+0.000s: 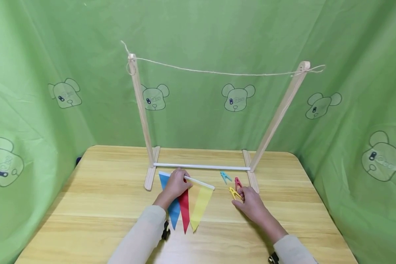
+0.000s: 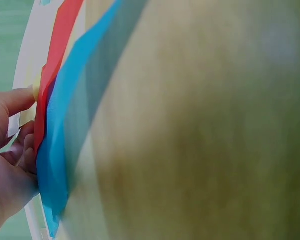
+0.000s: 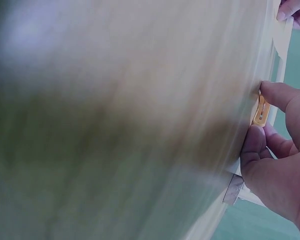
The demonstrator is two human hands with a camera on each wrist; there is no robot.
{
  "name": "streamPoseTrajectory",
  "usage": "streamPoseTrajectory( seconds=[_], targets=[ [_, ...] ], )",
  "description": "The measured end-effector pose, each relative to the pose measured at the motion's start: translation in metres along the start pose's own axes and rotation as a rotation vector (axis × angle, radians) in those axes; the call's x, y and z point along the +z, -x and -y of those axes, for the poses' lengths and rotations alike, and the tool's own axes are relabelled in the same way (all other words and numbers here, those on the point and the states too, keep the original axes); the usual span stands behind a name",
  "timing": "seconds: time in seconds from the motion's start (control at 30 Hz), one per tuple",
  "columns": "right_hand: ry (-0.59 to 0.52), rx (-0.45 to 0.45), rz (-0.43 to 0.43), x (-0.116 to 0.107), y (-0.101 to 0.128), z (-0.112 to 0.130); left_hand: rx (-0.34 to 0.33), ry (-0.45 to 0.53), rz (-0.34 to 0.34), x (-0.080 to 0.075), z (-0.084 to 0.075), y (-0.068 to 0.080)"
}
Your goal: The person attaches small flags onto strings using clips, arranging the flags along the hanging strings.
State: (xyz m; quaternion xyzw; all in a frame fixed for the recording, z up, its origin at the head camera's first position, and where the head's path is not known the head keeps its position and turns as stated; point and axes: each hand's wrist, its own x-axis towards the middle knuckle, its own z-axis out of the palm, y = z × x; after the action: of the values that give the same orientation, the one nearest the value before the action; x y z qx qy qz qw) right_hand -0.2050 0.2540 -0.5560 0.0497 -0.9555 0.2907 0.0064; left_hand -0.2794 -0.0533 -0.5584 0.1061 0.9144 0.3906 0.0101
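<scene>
My left hand (image 1: pixel 177 183) grips the white top strip of a pennant banner (image 1: pixel 201 207) near its middle. Blue, red, orange and yellow triangles hang from the strip toward the front of the table. In the left wrist view the blue pennant (image 2: pixel 65 130) lies nearest the camera, and the red one is beside the fingers. My right hand (image 1: pixel 252 205) pinches a yellow clothespin (image 3: pixel 261 111) between thumb and fingers, low over the table. Right behind it is a red clothespin (image 1: pixel 238 182), and a blue clothespin (image 1: pixel 225 177) lies farther left.
A wooden stand rises at the back, with a left post (image 1: pixel 141 110) and a right post (image 1: pixel 280 113). A thin string (image 1: pixel 211 72) sags between their tops. A white rod (image 1: pixel 201 167) joins the feet. Green curtain (image 1: pixel 194 128) surrounds the wooden table (image 1: pixel 85 205).
</scene>
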Motion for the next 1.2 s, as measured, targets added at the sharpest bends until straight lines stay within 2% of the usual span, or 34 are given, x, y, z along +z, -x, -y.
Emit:
streamPoseTrajectory(
  seconds=[0.23,0.53,0.83,1.2],
  targets=[
    [-0.016,-0.027,-0.032,0.0012,0.0014,0.0011,0.001,0.023,0.012,-0.0009,0.0014,0.0011],
    [-0.011,0.004,0.008,0.0007,0.0017,-0.0002,0.021,0.041,0.01,-0.0023,0.0028,0.0025],
    [-0.011,0.004,-0.008,-0.0015,0.0038,0.0021,0.014,0.09,0.035,-0.0046,0.0037,0.0023],
    [-0.014,-0.011,-0.027,-0.0035,0.006,0.0057,0.023,0.134,0.024,-0.0066,0.0062,0.0029]
  ],
)
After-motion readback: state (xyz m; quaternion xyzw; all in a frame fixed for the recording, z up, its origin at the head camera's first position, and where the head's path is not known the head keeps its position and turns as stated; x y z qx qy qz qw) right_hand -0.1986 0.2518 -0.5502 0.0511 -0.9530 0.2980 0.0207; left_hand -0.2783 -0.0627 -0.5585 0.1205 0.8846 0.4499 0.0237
